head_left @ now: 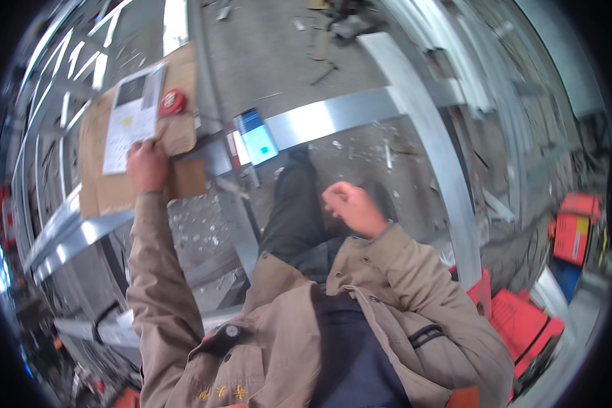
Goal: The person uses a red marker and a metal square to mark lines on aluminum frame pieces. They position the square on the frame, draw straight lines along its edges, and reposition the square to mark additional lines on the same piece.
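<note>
While a grey floor (258, 61) is spreading out underneath, a bright metal frame (333, 117) is running across it, and a long pale bar (432, 129) is slanting over the frame on the right. A tan jacket (279, 340) is covering the person's arms, and dark trousers (296, 204) are showing beyond its hem. At the right, two red boxes (523, 330) are sitting, one near the bar's lower end and one farther off; what they are holding is hidden.

Brown cardboard (112, 194) is lying on the frame at the left. On it a white paper (121, 126) is lying flat, longer than wide, showing a dark block at its far end, a small yellow patch and dark marks nearer the person. The left hand (148, 166) is resting at the paper's near right edge; the right hand (355, 209) is hovering over the legs, well apart from it. A phone (255, 138) with a lit bluish screen is resting on the frame, and a red tape measure (173, 102) is sitting just right of the paper.

The left fingers (141, 147) are bending down onto the paper, close together, a thin dark stick (162, 132) poking out beside them; blur is hiding whether they are gripping it. The right fingers (333, 196) are curling loosely inward; whether the palm is holding anything, I cannot tell.
</note>
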Motion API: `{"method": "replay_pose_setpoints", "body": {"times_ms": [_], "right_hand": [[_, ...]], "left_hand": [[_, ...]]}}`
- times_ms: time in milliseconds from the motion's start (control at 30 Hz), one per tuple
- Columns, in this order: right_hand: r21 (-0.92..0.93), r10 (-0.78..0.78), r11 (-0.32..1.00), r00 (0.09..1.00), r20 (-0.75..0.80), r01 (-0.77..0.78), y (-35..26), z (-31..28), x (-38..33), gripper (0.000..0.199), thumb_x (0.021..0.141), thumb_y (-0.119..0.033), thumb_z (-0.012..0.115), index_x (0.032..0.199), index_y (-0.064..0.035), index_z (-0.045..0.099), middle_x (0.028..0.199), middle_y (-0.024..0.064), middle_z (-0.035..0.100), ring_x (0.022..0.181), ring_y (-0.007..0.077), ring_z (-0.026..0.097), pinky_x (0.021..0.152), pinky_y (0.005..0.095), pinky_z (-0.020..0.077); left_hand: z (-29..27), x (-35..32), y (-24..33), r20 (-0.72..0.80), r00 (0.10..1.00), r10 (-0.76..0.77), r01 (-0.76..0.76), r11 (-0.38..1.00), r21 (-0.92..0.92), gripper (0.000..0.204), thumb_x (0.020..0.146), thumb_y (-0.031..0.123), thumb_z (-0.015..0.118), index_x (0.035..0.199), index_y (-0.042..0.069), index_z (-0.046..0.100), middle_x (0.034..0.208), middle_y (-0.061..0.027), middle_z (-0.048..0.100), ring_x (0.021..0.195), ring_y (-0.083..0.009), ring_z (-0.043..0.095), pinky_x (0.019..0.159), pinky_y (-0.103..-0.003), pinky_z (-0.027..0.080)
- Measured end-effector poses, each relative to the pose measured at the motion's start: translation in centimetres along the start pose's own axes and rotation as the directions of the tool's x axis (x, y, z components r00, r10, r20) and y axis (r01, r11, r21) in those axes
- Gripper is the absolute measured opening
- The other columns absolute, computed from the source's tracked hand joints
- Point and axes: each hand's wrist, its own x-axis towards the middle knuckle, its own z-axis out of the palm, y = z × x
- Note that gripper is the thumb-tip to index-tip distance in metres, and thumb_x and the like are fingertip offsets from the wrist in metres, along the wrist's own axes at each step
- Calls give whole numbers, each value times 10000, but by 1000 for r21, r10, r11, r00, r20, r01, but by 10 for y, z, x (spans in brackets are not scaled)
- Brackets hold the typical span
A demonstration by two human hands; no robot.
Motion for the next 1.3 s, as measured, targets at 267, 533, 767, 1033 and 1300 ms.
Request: {"method": "replay_pose_setpoints", "body": {"times_ms": [267,533,767,1033,1300], "right_hand": [[-65,-72,996,995,-76,67,2,4,-27,350,1095,-350,768,1171,-10,738,942,39,775,840,104,703,760,307,582],[-106,-378,920,926,16,378,-38,36,-51,441,1094,-349,771,1374,-12,725,895,33,749,805,98,676,760,305,576],[223,-352,901,928,-122,371,-22,22,-97,327,1203,-303,608,1309,-30,755,994,2,738,821,41,582,702,224,483],[270,-275,844,806,-524,463,25,-57,-85,204,1188,-260,630,1169,-57,628,851,-1,606,676,65,501,608,231,441],[169,-172,935,817,-550,310,106,-38,-62,229,1179,-285,646,1071,-93,582,788,0,599,621,58,531,556,227,457]], "left_hand": [[-35,-9,2,-66,998,21,-24,999,-42,223,1101,279,647,1103,68,720,1073,-175,774,1000,-404,733,873,-534,566],[-124,-170,202,494,814,307,450,205,-869,151,1121,116,693,1219,15,748,965,4,731,843,-60,646,721,-256,524],[-147,-223,256,513,779,361,498,142,-856,267,1109,264,736,1119,1,783,896,13,733,825,-64,644,712,-283,535],[-118,-258,163,616,788,2,601,219,-769,298,1090,277,744,1007,-7,779,804,5,698,738,-88,612,681,-310,513],[-72,-235,99,517,801,-303,598,357,-717,353,1039,300,776,973,-46,780,803,-100,748,754,-139,645,718,-363,544]]}}
